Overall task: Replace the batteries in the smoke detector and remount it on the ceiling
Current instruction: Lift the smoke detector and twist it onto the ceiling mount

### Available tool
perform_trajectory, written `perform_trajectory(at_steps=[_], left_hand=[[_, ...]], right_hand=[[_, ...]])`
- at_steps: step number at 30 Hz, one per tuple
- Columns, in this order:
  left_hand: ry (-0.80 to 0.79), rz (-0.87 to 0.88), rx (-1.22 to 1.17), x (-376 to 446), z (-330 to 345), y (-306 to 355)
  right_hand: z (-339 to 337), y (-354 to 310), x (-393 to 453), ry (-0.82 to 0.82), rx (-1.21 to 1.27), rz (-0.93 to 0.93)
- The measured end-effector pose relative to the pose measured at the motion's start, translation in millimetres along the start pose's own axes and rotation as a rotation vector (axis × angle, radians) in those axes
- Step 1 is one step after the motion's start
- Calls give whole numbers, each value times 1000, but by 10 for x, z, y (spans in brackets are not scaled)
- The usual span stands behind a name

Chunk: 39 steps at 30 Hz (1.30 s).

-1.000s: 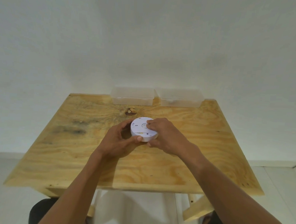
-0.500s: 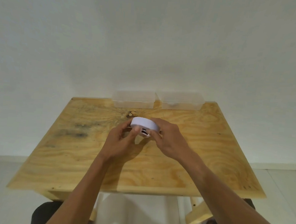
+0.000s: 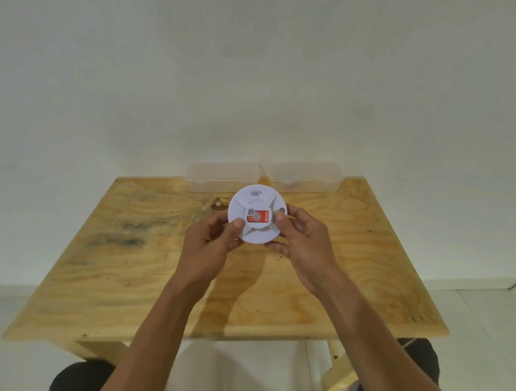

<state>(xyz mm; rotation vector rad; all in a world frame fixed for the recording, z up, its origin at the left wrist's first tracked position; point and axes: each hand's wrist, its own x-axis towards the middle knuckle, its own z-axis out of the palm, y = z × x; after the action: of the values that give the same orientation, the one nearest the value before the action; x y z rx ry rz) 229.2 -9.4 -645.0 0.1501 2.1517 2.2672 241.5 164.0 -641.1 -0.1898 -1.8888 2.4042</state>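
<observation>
Plain white walls close off the scene behind a wooden table (image 3: 368, 264), above which the smoke detector (image 3: 256, 217) is held, lifted clear of the surface and tilted so that one round face is turned toward the camera. A half second ago the disc was seen edge-on, with a slot in its rim showing, and a second ago a face with small markings was uppermost; it has since been rotated, so that a face with raised ribs, a wireless symbol at 12 o'clock and a red label at the centre is now presented (probably a sticker, though a battery cannot be ruled out). By this turn the unit seems to be under inspection for its opening, so the task is judged to be at an early stage, with no battery yet removed.

The detector is clamped between both hands. By the left hand (image 3: 213, 247) the rim is gripped at about 8 o'clock, the thumb laid on the face. By the right hand (image 3: 302, 244) the rim is gripped at about 4 o'clock, the thumb pressed near the label's edge and the fingers curled behind. Both forearms are extended from the lower edge of the view.

Two clear plastic boxes (image 3: 224, 176) are set side by side at the table's far edge, at 12 o'clock from the detector.
</observation>
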Motion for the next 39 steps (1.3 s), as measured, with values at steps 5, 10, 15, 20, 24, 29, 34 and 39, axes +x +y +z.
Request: perform_trajectory(at_steps=[5,10,15,20,24,29,34,39], left_hand=[[15,-18,-55,-52,6,10],[38,-22,-67,-71,-6,36],[42,-30,-93,-71,-17,59],[47,-14,-85,-80,-9,73],[59,-6,-85,-76,5,85],[58,0,-80,-73,11,106],[57,1,-87,-66,25,120],[55,-3,-64,-56,30,121]], right_hand=[[-48,-23,-18,9,-45,3],[-32,-30,-31,1,-25,36],[-13,-59,-27,9,-8,42],[-12,-72,-28,6,22,64],[8,-89,-31,14,45,70],[10,-109,-31,19,54,70],[6,-122,-26,24,62,68],[4,-114,-14,41,68,71]])
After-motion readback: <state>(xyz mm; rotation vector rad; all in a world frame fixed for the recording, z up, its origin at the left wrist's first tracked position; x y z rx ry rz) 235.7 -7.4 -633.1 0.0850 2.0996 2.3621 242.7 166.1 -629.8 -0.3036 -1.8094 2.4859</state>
